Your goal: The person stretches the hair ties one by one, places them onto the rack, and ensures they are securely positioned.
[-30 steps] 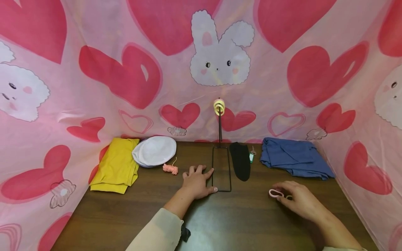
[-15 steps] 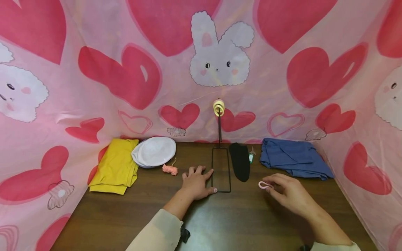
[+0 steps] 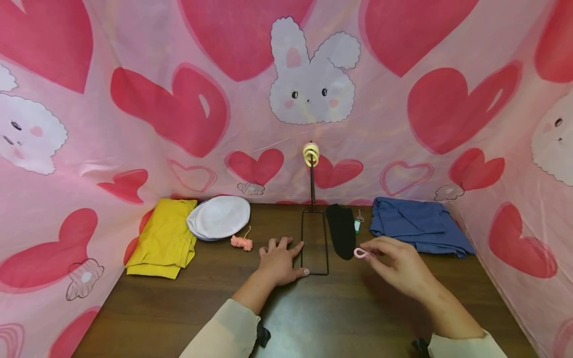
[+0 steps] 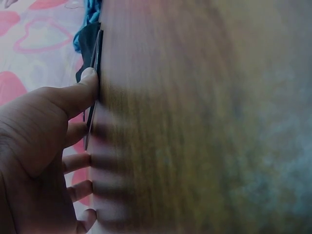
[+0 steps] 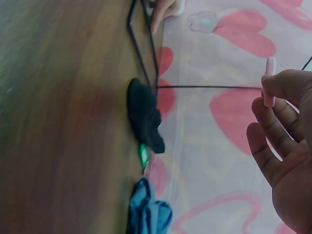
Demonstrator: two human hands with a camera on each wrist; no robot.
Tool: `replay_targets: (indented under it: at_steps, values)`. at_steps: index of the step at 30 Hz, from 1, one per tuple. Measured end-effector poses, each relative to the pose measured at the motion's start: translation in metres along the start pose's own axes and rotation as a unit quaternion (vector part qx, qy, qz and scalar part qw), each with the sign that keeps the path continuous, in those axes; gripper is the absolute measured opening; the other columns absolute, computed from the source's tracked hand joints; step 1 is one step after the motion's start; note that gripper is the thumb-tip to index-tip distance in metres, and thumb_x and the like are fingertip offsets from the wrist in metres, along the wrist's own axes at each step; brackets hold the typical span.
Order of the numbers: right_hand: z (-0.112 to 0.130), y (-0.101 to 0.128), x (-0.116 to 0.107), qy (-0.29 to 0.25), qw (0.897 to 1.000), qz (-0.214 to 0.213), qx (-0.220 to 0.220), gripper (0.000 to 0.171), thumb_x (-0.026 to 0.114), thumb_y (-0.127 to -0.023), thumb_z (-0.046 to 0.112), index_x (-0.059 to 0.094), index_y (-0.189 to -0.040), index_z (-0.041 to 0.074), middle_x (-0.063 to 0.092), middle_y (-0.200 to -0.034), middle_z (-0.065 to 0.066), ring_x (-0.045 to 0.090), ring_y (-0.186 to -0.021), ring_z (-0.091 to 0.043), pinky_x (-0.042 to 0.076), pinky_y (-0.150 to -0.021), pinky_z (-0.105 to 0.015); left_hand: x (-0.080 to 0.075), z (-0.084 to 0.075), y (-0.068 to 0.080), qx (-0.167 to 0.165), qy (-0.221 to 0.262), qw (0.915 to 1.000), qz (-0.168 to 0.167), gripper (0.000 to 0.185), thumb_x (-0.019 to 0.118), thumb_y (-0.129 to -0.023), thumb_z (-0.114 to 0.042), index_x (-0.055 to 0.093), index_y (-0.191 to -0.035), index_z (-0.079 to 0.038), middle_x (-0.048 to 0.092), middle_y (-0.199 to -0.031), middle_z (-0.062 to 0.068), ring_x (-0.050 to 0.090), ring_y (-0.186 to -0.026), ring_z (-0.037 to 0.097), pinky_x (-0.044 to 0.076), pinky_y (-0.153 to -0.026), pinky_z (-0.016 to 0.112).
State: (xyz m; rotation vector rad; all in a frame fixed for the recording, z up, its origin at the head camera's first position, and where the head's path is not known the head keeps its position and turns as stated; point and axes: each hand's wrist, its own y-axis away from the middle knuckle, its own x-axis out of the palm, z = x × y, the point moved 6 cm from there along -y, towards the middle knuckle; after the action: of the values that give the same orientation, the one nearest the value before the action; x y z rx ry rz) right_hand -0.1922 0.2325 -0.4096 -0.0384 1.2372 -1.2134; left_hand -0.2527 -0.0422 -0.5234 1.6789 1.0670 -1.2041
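My left hand (image 3: pixel 278 262) rests on the table with its fingers spread, its thumb and index finger at the base of a black wire stand (image 3: pixel 312 186). In the left wrist view its thumb (image 4: pixel 80 95) lies over the base wire. Pale yellow bands, probably hair ties (image 3: pixel 306 153), hang at the stand's top. My right hand (image 3: pixel 403 263) pinches a pale pink hair tie (image 3: pixel 356 253) between thumb and index finger, above the table and right of the stand. The right wrist view shows this hair tie (image 5: pixel 270 65) edge-on, the other fingers loosely bent.
Right of the stand lie a black sock-like cloth (image 3: pixel 342 233), a key with a green tag (image 3: pixel 357 225) and a folded blue cloth (image 3: pixel 416 223). To the left are a folded yellow cloth (image 3: pixel 165 238), a white hat-like item (image 3: pixel 221 217) and coral yarn (image 3: pixel 241 242). Patterned sheeting surrounds the table.
My right hand has moved left and up towards the stand, carrying the pink hair tie from right of the black cloth to its lower edge. My left hand stays in place.
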Motion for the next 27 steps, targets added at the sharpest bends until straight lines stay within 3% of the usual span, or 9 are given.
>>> replay_targets:
  at_steps: [8, 18, 27]
  values:
    - [0.013, -0.019, 0.0, -0.004, 1.0, -0.016, -0.027, 0.035, 0.085, -0.077, -0.003, 0.079, -0.107, 0.014, 0.074, -0.102, 0.007, 0.069, -0.089, -0.008, 0.051, -0.083, -0.014, 0.001, 0.0, 0.0, 0.001, 0.001, 1.0, -0.003, 0.083, 0.068, -0.087, -0.072, 0.044, -0.158, -0.037, 0.039, -0.16, 0.005, 0.036, -0.137, 0.04, 0.034, -0.098, 0.064]
    - [0.035, -0.049, -0.01, 0.0, 0.995, -0.048, -0.086, 0.037, 0.085, -0.075, -0.001, 0.08, -0.109, 0.013, 0.075, -0.102, 0.005, 0.071, -0.088, -0.011, 0.055, -0.079, -0.018, 0.002, 0.001, 0.0, -0.001, -0.001, 1.0, 0.0, 0.083, 0.067, -0.087, -0.072, 0.044, -0.159, -0.037, 0.039, -0.16, 0.005, 0.036, -0.136, 0.04, 0.034, -0.098, 0.064]
    - [0.054, -0.073, -0.017, -0.002, 0.993, -0.077, -0.094, 0.032, 0.085, -0.077, 0.002, 0.08, -0.108, 0.01, 0.076, -0.103, 0.001, 0.07, -0.086, -0.012, 0.054, -0.079, -0.02, 0.001, 0.0, 0.0, -0.003, 0.001, 1.0, -0.001, 0.083, 0.068, -0.086, -0.071, 0.045, -0.158, -0.037, 0.039, -0.159, 0.005, 0.036, -0.136, 0.04, 0.034, -0.098, 0.064]
